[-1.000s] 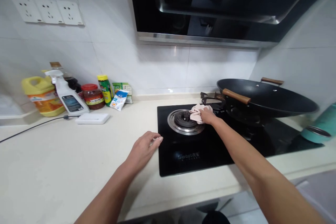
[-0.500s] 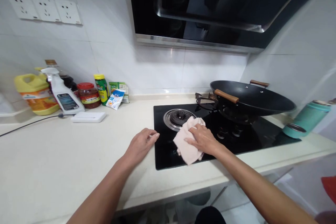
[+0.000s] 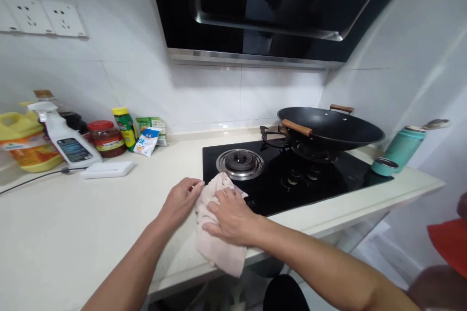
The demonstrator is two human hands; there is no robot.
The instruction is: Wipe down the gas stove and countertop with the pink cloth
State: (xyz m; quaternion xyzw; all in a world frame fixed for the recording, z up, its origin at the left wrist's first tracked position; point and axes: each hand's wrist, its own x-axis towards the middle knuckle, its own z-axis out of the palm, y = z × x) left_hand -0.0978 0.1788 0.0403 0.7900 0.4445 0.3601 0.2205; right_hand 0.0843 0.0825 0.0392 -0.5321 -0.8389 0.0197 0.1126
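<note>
A pale pink cloth (image 3: 223, 247) lies across the front left corner of the black glass gas stove (image 3: 262, 199) and hangs over the counter's front edge. My right hand (image 3: 229, 214) presses down on it with spread, bent fingers, bunching the fabric. My left hand (image 3: 181, 201) rests on the counter just left of the stove, holding nothing, its fingers loosely bent and the tips close to the cloth. Behind the cloth is the left burner (image 3: 240, 163) with its steel ring, bare of any pan. A black wok (image 3: 328, 129) with wooden handles sits on the right burner.
Along the wall at left stand a yellow jug (image 3: 31, 146), a white spray bottle (image 3: 69, 138), a red-lidded jar (image 3: 105, 140), a green shaker (image 3: 125, 129) and a small packet (image 3: 146, 142). A white box (image 3: 107, 169) lies before them. At right is a teal flask (image 3: 406, 148) beside its cup (image 3: 384, 166).
My right hand has swept the cloth left and toward me, from the stove top to its front corner and the counter edge. My view has turned slightly right.
</note>
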